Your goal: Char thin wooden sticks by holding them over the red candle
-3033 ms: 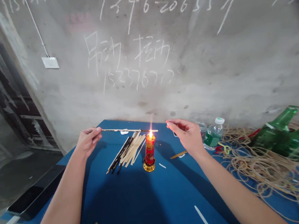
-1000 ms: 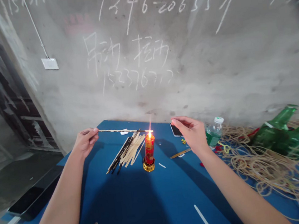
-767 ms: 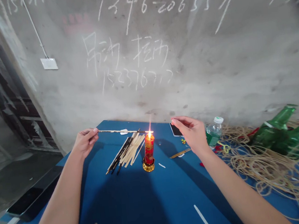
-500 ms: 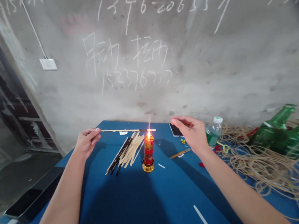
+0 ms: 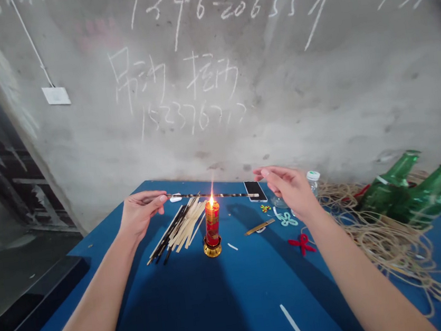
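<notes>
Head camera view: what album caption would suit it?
The left hand holds a thin stick at the flame of a red candle, the right hand near the stick's other end.

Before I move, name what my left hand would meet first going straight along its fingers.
Likely the red candle, at its flame; your left hand points toward it along the held strip, though depth is unclear.

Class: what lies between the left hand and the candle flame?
Head view: the dark stick in the left hand; on the table, pale and black sticks and a small white object.
</notes>
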A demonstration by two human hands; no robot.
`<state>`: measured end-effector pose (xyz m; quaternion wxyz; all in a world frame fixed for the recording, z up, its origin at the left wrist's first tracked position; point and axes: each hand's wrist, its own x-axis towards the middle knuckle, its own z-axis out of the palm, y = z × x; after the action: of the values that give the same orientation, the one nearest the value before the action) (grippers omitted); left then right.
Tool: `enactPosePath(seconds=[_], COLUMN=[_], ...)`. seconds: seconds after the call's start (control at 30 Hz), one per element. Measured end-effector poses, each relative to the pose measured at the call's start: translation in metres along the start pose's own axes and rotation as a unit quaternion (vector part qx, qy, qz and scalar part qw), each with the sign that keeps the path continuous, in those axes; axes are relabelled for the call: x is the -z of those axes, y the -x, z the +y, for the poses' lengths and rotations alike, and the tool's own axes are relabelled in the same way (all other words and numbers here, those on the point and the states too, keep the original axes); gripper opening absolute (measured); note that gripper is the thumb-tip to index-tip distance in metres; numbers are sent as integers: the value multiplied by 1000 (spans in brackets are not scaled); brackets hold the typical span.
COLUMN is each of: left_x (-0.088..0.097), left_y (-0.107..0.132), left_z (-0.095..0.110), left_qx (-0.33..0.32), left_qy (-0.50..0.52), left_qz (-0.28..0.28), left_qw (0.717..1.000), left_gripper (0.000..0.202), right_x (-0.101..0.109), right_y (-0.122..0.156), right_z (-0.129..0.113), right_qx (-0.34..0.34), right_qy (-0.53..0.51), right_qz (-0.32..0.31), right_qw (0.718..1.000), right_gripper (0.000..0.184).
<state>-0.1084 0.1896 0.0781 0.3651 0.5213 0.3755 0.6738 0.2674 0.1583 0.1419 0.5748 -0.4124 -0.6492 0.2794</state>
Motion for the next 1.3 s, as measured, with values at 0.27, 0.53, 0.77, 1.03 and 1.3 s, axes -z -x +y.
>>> enactPosePath(seconds=[0.27,0.53,0.77,1.03,1.3], left_x=[-13,-22,-34,-43,-48], left_y=[5,10,19,24,29], left_z=[1,1,4,6,2], left_qx=[5,8,15,0,-13], left_qy=[-7,-5,-20,-51,-75], left_qz=[1,7,-11,-28,-59], left_qw=[1000,1000,1000,998,995], left_gripper=[27,27,28,25,22], right_x=[10,8,11,27,43], right_y=[4,7,5,1,-4], right_z=[-4,-8,-4,3,15], right_qx=[9,10,4,-1,-15], right_qy=[66,192,180,168,190], right_qz=[-107,-125,-100,-88,-90], right_qw=[992,973,979,982,978], right_gripper=[31,19,17,19,25])
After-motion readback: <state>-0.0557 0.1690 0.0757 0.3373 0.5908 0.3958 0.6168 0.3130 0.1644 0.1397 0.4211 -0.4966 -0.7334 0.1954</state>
